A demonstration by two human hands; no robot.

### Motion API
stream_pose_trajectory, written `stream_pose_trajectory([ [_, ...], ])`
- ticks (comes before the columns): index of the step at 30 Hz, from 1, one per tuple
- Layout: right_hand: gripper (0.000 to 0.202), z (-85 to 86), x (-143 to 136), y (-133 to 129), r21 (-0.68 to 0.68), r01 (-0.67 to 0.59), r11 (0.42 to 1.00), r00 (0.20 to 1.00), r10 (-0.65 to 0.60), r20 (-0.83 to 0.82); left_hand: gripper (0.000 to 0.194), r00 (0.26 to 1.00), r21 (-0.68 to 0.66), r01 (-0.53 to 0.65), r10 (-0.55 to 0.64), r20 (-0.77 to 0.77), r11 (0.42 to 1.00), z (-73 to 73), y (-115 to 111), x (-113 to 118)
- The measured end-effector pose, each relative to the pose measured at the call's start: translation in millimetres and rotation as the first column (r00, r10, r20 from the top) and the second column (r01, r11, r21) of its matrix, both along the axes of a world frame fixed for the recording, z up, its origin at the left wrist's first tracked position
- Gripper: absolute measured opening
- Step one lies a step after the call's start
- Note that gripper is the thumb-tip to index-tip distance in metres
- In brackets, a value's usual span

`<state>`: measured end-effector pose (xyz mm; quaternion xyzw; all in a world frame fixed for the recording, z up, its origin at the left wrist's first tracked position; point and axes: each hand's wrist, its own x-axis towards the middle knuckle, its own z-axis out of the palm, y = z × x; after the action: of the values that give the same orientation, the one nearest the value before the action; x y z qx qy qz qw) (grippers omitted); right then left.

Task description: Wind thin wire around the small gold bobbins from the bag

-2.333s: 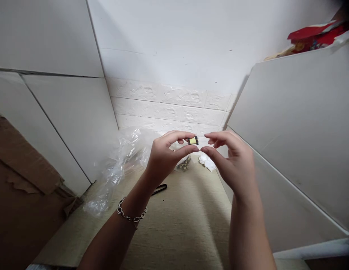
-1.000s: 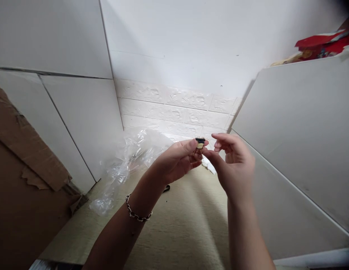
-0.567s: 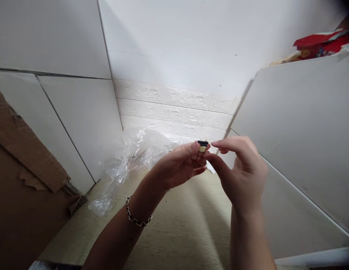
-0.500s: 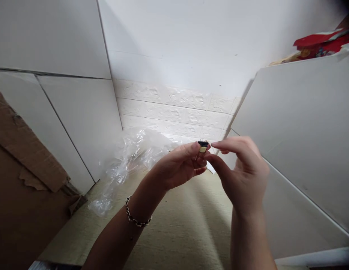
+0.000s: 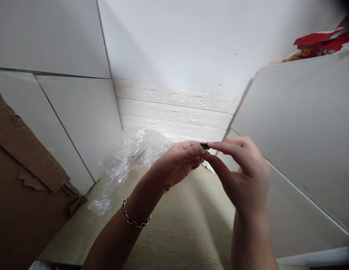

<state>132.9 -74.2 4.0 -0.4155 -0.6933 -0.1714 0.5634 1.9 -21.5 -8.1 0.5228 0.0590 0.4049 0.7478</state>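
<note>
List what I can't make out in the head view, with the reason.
Head view:
- Most of the small part: covered by fingers of the left hand and right hand.
- Whether the right hand grips it or only touches it: contact too small.
- Dark object: mostly behind the left hand.
- Red wrapper: print blurred, cut off by right edge.

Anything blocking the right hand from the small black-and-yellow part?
Nothing visible in between: the right hand has its fingertips right at the small black-and-yellow part. The left hand holds it from the other side, thumb partly covering it.
</note>
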Motion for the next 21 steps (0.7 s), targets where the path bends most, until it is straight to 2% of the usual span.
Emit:
stream_pose_trajectory([
  [5, 0.015, -0.6, 2, 0, 0.003, 0.040, 0.999, 0.998, -0.040, 0.050, 0.013, 0.995, 0.047, -0.085, 0.088, -0.050, 0.995, 3.3, -1, -1],
  [12, 0.012, -0.6, 3, 1, 0.016, 0.078, 0.997, 0.993, -0.079, 0.092, 0.009, 0.991, 0.071, -0.125, 0.129, -0.045, 0.990, 2.3, -1, -1],
  [17, 0.009, 0.0, 4, 4, 0.012, 0.080, 0.997, 0.990, -0.081, 0.115, 0.008, 0.995, 0.068, -0.096, 0.098, -0.031, 0.993, 0.2, 1, 1],
  [21, 0.007, -0.7, 4, 7, -0.014, 0.060, 0.998, 0.996, -0.059, 0.073, 0.017, 0.999, -0.073, -0.012, 0.010, -0.031, 0.997, -6.8, 6, 6],
])
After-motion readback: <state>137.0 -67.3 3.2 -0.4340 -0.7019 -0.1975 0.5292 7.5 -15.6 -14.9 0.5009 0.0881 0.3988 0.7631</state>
